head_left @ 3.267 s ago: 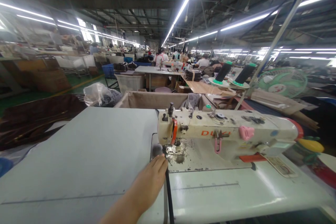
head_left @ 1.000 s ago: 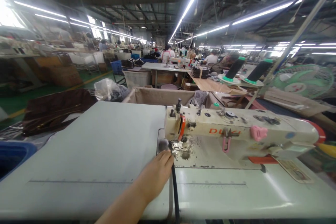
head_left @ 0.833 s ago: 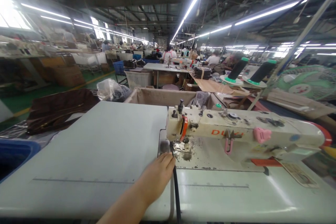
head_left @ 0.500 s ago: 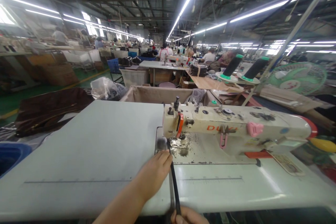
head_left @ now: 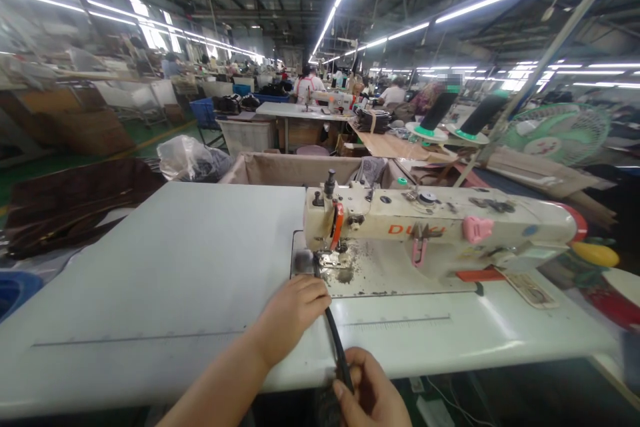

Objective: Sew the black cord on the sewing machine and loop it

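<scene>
Black strip (head_left: 335, 333) should lie straight before the sewing machine (head_left: 447, 211): left hand (head_left: 293, 310) covers it nearby, grip hidden; right hand (head_left: 376, 388) pinches it farther out, ideally without tugging.

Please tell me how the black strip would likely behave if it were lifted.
The black strip is probably bendy rather than rigid, since it curves smoothly between the left hand and the right hand. It looks narrow, so it is likely light. It passes under the left hand's fingers, so it may lift less freely there.
</scene>
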A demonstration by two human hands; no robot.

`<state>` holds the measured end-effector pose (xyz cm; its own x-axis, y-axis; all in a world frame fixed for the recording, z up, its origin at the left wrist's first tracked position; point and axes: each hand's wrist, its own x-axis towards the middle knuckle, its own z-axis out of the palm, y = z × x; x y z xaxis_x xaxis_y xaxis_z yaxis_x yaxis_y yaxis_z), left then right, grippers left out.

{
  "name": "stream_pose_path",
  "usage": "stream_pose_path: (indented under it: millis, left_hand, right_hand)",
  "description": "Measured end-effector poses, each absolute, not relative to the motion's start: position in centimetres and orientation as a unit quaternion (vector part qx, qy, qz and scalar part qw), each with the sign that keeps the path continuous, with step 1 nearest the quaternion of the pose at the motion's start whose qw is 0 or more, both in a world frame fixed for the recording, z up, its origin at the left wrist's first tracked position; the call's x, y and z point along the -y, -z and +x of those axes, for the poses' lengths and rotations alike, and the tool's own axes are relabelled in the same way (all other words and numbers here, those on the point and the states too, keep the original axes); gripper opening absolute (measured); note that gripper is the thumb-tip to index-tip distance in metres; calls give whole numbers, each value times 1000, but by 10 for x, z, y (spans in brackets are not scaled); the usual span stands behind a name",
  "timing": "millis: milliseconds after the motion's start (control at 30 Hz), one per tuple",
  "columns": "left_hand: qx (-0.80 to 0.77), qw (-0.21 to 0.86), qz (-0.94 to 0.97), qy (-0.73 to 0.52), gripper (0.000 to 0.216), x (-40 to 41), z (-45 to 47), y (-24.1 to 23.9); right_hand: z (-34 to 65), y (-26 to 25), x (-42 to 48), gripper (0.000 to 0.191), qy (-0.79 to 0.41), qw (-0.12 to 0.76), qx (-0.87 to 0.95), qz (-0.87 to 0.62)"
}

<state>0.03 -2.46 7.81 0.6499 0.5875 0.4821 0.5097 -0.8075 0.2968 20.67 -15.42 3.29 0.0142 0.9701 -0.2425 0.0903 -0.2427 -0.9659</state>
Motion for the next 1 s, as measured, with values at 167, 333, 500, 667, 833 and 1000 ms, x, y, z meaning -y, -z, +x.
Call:
stream_pose_path:
  millis: [167, 333, 500, 667, 833, 1000]
  left_hand:
    - [-285, 144, 900, -297, 13, 17, -2, -77]
    - [-246, 244, 883, -316, 18, 18, 4, -80]
    - [-220, 310, 874, -302, 26, 24, 6, -84]
    - [-234, 335, 866, -287, 24, 26, 3, -89]
    - [-239, 350, 861, -280, 17, 26, 0, -91]
    - [-276, 354, 850, -275, 27, 27, -2, -87]
  right_hand:
    - [222, -51, 148, 41, -372, 349, 579, -637]
    - [224, -67, 141, 55, -425, 303, 598, -609]
    - [214, -56, 140, 70, -569, 340, 475, -578]
    - [207, -39, 141, 71, -644, 395, 388, -528]
    - [207, -38, 144, 63, -690, 412, 347, -484]
    - [204, -34, 150, 64, -715, 399, 343, -460]
